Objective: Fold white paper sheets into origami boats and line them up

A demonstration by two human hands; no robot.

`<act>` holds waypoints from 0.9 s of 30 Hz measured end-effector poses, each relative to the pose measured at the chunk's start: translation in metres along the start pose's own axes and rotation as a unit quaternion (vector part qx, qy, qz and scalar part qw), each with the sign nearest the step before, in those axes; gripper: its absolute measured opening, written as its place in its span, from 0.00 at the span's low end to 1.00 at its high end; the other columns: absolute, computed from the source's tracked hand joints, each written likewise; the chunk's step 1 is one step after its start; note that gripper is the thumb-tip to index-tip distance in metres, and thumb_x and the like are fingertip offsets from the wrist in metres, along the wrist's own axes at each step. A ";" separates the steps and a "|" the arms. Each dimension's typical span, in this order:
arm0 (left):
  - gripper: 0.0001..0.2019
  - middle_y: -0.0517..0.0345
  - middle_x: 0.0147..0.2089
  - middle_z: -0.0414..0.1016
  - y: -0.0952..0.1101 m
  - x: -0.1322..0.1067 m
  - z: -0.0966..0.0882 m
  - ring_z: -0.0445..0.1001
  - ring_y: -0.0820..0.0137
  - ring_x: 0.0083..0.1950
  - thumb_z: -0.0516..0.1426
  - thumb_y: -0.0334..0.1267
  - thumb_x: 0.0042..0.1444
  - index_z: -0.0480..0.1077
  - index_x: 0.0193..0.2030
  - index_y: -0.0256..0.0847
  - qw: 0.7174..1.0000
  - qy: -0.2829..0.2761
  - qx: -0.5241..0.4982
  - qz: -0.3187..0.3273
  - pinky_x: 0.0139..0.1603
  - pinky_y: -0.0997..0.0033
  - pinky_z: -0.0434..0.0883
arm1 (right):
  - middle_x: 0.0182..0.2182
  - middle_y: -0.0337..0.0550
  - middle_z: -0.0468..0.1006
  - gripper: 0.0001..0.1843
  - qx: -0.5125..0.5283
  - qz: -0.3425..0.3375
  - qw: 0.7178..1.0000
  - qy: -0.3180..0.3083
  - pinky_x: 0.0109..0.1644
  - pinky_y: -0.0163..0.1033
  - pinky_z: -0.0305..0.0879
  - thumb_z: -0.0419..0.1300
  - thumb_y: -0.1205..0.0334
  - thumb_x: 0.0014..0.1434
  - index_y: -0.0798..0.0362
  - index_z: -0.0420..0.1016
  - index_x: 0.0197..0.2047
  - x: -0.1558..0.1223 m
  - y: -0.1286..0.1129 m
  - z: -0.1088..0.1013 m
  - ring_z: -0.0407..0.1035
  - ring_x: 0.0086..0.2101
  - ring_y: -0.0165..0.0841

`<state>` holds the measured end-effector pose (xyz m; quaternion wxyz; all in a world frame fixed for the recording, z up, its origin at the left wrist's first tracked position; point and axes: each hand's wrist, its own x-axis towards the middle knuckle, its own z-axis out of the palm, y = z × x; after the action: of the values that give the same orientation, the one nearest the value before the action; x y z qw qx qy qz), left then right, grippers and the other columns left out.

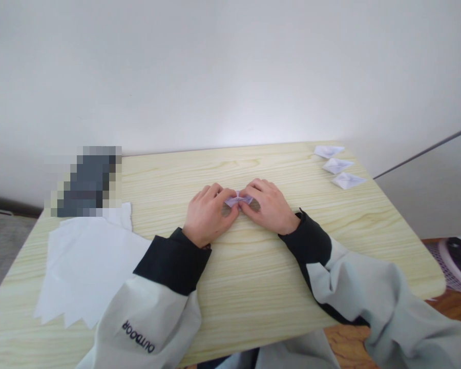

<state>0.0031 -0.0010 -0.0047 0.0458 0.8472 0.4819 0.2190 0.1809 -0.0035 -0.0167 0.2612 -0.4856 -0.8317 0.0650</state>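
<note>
A small folded paper boat (238, 199) is held just above the middle of the table, pinched from both sides. My left hand (211, 211) grips its left end between thumb and forefinger. On the other end, my right hand (268, 206) closes its thumb and fingers in the same way. The fingertips cover much of the paper, so only its centre ridge and lower edges show. At the far right of the table lie a paper boat (329, 151), a second paper boat (338, 165) and a third paper boat (348, 180), lined up in a row.
White paper sheets (88, 266) lie fanned on the left of the wood-grain table (253, 287), partly under my left sleeve. Behind them is a dark, pixelated object (86, 182). A white wall borders the back edge. A pink basket (451, 266) stands on the floor at right.
</note>
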 end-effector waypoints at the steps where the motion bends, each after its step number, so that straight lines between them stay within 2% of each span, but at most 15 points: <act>1: 0.10 0.54 0.38 0.72 0.000 0.000 0.000 0.70 0.63 0.42 0.54 0.41 0.57 0.72 0.43 0.43 1.000 0.000 -0.001 0.000 0.43 0.64 0.68 | 0.38 0.46 0.73 0.09 -0.001 -0.001 1.000 0.001 0.46 0.44 0.61 0.56 0.59 0.59 0.52 0.74 0.41 0.000 0.000 0.000 0.65 0.40 0.38; 5: 0.10 0.54 0.38 0.72 -0.001 0.000 0.000 0.70 0.63 0.42 0.55 0.41 0.56 0.72 0.43 0.43 1.000 0.005 -0.008 0.002 0.44 0.65 0.68 | 0.38 0.46 0.73 0.09 0.005 -0.005 1.000 0.004 0.46 0.44 0.61 0.57 0.59 0.58 0.52 0.74 0.41 0.000 0.000 0.000 0.65 0.40 0.38; 11: 0.11 0.54 0.40 0.72 -0.003 -0.001 0.001 0.70 0.64 0.44 0.54 0.40 0.57 0.72 0.45 0.42 0.999 0.007 -0.050 -0.010 0.46 0.65 0.68 | 0.40 0.45 0.75 0.11 0.077 0.010 0.997 0.024 0.47 0.44 0.63 0.58 0.60 0.58 0.51 0.73 0.44 -0.001 0.003 -0.002 0.67 0.41 0.37; 14: 0.14 0.53 0.42 0.72 -0.008 -0.001 0.003 0.71 0.65 0.44 0.53 0.38 0.58 0.69 0.50 0.41 0.996 0.024 -0.088 -0.022 0.47 0.65 0.69 | 0.38 0.44 0.76 0.13 0.114 0.017 0.992 0.042 0.43 0.41 0.65 0.59 0.62 0.57 0.52 0.71 0.46 -0.001 0.009 -0.001 0.68 0.36 0.34; 17: 0.15 0.55 0.40 0.73 -0.015 -0.001 0.003 0.71 0.68 0.40 0.54 0.39 0.58 0.69 0.51 0.40 0.991 0.024 -0.131 -0.020 0.44 0.67 0.70 | 0.35 0.44 0.77 0.09 0.131 0.027 0.989 0.063 0.38 0.38 0.67 0.58 0.62 0.58 0.53 0.72 0.42 -0.002 0.013 0.001 0.69 0.32 0.31; 20: 0.14 0.57 0.39 0.76 -0.022 -0.001 0.002 0.71 0.71 0.34 0.58 0.41 0.55 0.70 0.48 0.40 0.985 0.011 -0.170 -0.021 0.37 0.72 0.70 | 0.34 0.43 0.78 0.07 0.125 0.043 0.987 0.088 0.36 0.36 0.68 0.59 0.60 0.58 0.52 0.73 0.39 -0.002 0.017 0.003 0.70 0.31 0.30; 23: 0.11 0.60 0.33 0.77 -0.026 -0.001 0.000 0.70 0.74 0.27 0.58 0.43 0.55 0.74 0.42 0.41 0.980 0.013 -0.195 -0.045 0.30 0.74 0.68 | 0.32 0.41 0.79 0.08 0.131 0.066 0.984 0.106 0.36 0.36 0.68 0.61 0.58 0.57 0.52 0.75 0.38 -0.002 0.021 0.002 0.70 0.28 0.29; 27: 0.10 0.59 0.32 0.79 -0.026 -0.003 0.000 0.72 0.73 0.27 0.58 0.43 0.56 0.76 0.39 0.40 0.977 0.056 -0.196 -0.065 0.31 0.74 0.70 | 0.34 0.41 0.80 0.13 0.177 0.052 0.980 0.071 0.38 0.35 0.70 0.66 0.57 0.52 0.53 0.76 0.40 -0.003 0.030 -0.003 0.72 0.31 0.30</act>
<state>-0.0191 0.0108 -0.0131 0.1984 0.7748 0.4856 0.3528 0.2064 0.0093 -0.0261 0.3977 -0.4777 -0.7601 0.1897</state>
